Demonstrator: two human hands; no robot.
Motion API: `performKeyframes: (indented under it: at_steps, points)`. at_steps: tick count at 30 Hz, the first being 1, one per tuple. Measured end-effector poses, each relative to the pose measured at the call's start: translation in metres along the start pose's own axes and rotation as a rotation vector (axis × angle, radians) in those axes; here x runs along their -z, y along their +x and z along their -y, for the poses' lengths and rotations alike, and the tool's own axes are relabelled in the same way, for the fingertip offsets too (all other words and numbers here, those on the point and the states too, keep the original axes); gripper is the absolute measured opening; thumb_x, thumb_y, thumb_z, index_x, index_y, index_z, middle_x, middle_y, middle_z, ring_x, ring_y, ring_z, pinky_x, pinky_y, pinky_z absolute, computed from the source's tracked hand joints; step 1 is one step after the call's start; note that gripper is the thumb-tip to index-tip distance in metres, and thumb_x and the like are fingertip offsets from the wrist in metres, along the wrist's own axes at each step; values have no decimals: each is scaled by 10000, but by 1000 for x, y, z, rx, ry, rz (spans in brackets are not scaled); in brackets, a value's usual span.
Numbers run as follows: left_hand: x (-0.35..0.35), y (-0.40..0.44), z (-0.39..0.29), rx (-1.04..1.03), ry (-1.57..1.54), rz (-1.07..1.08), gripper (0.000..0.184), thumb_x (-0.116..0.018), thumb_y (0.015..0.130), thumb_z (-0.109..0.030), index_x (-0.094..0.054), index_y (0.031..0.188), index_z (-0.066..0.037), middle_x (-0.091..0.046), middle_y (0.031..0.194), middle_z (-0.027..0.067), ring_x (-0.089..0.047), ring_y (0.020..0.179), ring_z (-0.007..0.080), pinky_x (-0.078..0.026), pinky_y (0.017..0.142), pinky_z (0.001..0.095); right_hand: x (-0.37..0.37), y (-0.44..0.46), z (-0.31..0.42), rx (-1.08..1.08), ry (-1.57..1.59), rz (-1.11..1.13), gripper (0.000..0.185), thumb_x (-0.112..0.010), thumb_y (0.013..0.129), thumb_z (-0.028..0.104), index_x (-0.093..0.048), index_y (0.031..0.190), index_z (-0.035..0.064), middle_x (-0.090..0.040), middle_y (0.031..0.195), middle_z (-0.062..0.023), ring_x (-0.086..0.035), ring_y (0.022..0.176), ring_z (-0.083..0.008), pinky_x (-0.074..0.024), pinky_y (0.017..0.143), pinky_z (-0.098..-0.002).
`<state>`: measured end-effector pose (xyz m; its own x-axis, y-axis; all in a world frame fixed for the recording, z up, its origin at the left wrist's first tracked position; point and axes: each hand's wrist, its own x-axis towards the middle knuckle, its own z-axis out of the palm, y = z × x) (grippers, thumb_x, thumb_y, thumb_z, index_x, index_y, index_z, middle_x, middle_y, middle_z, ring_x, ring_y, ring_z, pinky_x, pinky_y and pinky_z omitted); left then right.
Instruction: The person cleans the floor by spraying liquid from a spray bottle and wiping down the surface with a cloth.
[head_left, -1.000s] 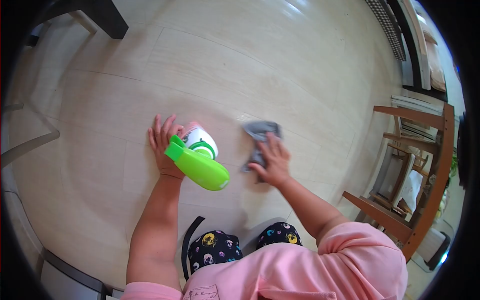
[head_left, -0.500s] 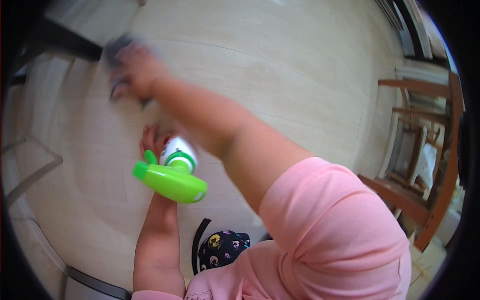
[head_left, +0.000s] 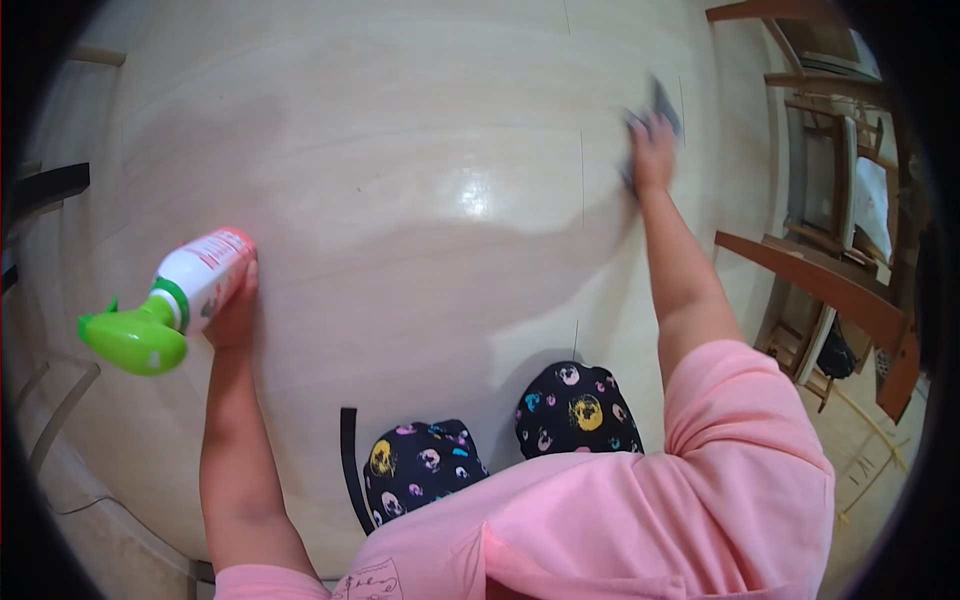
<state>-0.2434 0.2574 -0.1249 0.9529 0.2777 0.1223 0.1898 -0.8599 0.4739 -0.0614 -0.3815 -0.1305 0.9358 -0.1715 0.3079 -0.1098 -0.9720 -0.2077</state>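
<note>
A spray bottle (head_left: 192, 278), white and pink with a bright green trigger head, lies tilted in my left hand (head_left: 235, 312). My fingers are mostly hidden behind the bottle, whose head points toward the lower left. At the far right, my outstretched right hand (head_left: 654, 160) is on a dark grey cloth (head_left: 664, 106) against the pale floor (head_left: 400, 130). Parts of the cloth stick out past the fingertips and beside the palm. Slight blur softens the right fingers.
Wooden chair frames (head_left: 810, 265) line the right side. Dark furniture legs (head_left: 55, 188) and a curved metal leg (head_left: 65, 415) stand at left. My knees in patterned black trousers (head_left: 578, 410) are below, beside a black strip (head_left: 352, 465).
My right hand has swept the cloth from the left across to the far right. My left hand and the spray bottle have shifted left in view, and the view itself has turned.
</note>
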Motion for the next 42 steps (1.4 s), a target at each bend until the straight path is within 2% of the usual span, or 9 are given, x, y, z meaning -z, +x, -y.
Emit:
performKeyframes:
  at_steps: [4, 8, 13, 17, 21, 24, 26, 29, 42]
  points:
    - [1, 8, -8, 212, -161, 58, 537, -774, 779, -409, -629, 1202, -111, -659, 1191, 50, -609, 1122, 228, -448, 1012, 363, 56, -164, -126, -482, -220, -52, 534, -461, 984, 419, -504, 1400, 88, -442, 1456, -216, -385, 1362, -364, -281, 1143, -437]
    - [15, 0, 2, 251, -174, 110, 635, -793, 748, -445, -597, 1251, -111, -641, 1229, 61, -597, 1143, 241, -450, 1017, 367, 72, -200, -74, -688, -326, 25, 561, -460, 977, 431, -467, 1432, 104, -441, 1457, -212, -358, 1383, -376, -229, 1173, -454]
    - [69, -53, 25, 346, 49, 207, 537, -716, 839, -400, -602, 1262, -89, -590, 1326, 93, -561, 1212, 261, -449, 1026, 373, 39, -143, 109, 165, -53, 139, 606, -596, 860, 377, -514, 1381, 80, -454, 1434, -242, -372, 1368, -403, -249, 1142, -503]
    - [48, -99, 89, 481, -274, 62, 554, -742, 840, -278, -564, 1299, -24, -569, 1361, 119, -564, 1217, 249, -446, 1034, 349, 11, -139, 350, 363, 225, 490, 626, -584, 859, 406, -506, 1399, 101, -290, 1572, -143, -164, 1484, -339, -107, 1198, -495]
    - [43, -101, 86, 361, -222, 24, 621, -773, 811, -190, -503, 1326, 28, -573, 1336, 150, -579, 1186, 255, -439, 1053, 357, -21, -189, 538, 795, 577, 595, 576, -589, 843, 440, -555, 1367, 202, -321, 1560, -130, -193, 1475, -347, -127, 1194, -523]
    - [37, -106, 90, 491, -682, -181, 727, -781, 809, -264, -433, 1376, 29, -525, 1390, 158, -500, 1266, 284, -363, 1101, 400, -35, -232, 586, 914, 555, 475, 530, -569, 872, 459, -572, 1352, 234, -358, 1551, -77, -227, 1468, -318, -132, 1194, -511]
    - [36, -108, 102, 675, -1251, -212, 719, -774, 814, -244, -428, 1382, 29, -538, 1376, 159, -523, 1241, 287, -375, 1091, 392, -36, -238, 568, 924, 492, 419, 503, -534, 908, 465, -567, 1360, 247, -357, 1558, -36, -239, 1469, -285, -140, 1191, -508]
    - [29, -108, 98, 335, -306, -54, 595, -755, 831, -224, -528, 1328, 12, -603, 1300, 149, -570, 1190, 280, -391, 1075, 372, -19, -231, 487, 935, 500, 504, 512, -531, 912, 482, -560, 1366, 249, -348, 1562, -33, -236, 1472, -271, -146, 1188, -505]
    - [28, -72, 50, 401, -511, 36, 354, -723, 879, -116, -629, 1172, 60, -667, 1137, 133, -640, 1018, 204, -510, 951, 329, 86, -175, 33, 193, -27, 417, 517, -548, 906, 495, -529, 1383, 297, -316, 1572, -81, -257, 1457, -305, -194, 1161, -509]
